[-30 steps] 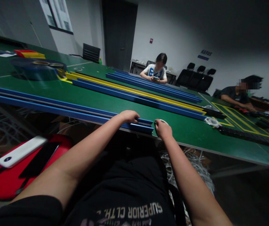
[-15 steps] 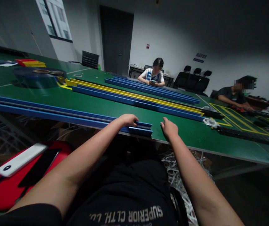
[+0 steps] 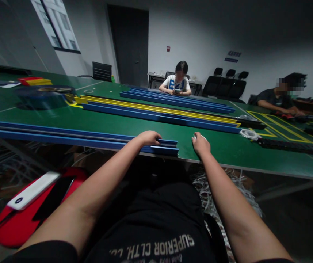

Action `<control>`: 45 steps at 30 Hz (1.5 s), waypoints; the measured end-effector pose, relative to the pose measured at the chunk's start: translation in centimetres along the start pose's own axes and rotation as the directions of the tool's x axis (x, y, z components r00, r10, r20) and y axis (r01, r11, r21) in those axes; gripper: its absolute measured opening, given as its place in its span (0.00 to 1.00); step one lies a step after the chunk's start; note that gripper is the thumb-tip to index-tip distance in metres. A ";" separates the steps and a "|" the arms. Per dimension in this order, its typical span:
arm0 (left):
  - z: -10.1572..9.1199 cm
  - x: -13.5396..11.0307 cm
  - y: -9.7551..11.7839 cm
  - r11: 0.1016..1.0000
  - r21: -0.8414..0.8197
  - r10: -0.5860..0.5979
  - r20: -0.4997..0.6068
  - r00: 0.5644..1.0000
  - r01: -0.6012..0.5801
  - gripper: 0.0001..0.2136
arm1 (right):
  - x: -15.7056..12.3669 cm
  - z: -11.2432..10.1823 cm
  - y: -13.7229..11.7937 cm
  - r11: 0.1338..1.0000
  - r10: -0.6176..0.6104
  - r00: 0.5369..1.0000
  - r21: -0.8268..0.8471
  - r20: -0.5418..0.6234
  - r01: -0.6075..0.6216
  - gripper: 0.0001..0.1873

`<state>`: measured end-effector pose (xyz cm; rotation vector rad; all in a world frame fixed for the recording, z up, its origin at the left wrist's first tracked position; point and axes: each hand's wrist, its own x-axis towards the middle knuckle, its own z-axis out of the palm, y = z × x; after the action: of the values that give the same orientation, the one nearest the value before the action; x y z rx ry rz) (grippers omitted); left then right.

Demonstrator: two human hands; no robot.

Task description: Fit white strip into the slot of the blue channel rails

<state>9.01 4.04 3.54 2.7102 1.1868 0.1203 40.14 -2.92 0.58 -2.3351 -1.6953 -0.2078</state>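
Observation:
A long blue channel strip [image 3: 164,150] lies along the near edge of the green table [image 3: 170,128] and runs out of view at the left. Close to its right end, my left hand [image 3: 149,138] is closed over it, the fingers reaching into the groove. A small pale piece shows under that hand. Beyond the strip's end, my right hand [image 3: 201,145] is closed above the table. Bits of something white stick out at its thumb and knuckles; the hand hides the rest.
Further in lie yellow strips [image 3: 156,110] and more blue strips [image 3: 172,100]. At the left stands a wrapped dark roll [image 3: 38,100]; a white coil [image 3: 249,134] lies at the right. Two people sit across the table. A red stool [image 3: 14,228] holds a white device [image 3: 34,190].
My right hand has closed, and white bits now show in it. It has shifted slightly right of the strip's end. My left hand keeps its place on the strip. The camera view has shifted slightly.

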 end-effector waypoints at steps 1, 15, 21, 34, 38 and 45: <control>0.0 0.0 0.0 1.000 0.001 0.005 -0.001 1.000 -0.005 0.18 | 0.1 0.1 0.1 1.000 0.002 1.000 -0.003 0.005 -0.002 0.24; -0.1 0.1 0.2 1.000 0.000 -0.007 -0.009 1.000 0.007 0.20 | 0.2 0.1 0.3 0.999 -0.020 0.999 -0.029 0.027 0.020 0.21; -0.3 -0.3 0.5 1.000 0.008 0.020 -0.008 1.000 -0.020 0.17 | 0.3 0.1 0.1 1.000 0.000 0.999 -0.030 0.040 0.001 0.20; -0.2 -0.1 0.4 1.000 -0.009 0.009 -0.013 1.000 -0.009 0.17 | 0.5 0.1 0.3 1.000 0.007 0.999 -0.027 0.047 -0.006 0.20; -0.3 -0.2 0.5 1.000 -0.012 0.006 -0.011 1.000 -0.006 0.17 | 0.4 0.2 0.3 1.000 0.004 0.999 -0.025 0.034 -0.003 0.20; -0.3 -0.1 0.5 1.000 -0.001 0.002 -0.013 1.000 -0.002 0.17 | 0.4 0.0 0.2 1.000 0.011 0.999 -0.025 0.048 -0.010 0.21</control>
<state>9.19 3.68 3.92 2.7136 1.1871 0.1390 40.40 -2.64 0.67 -2.3849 -1.7118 -0.1734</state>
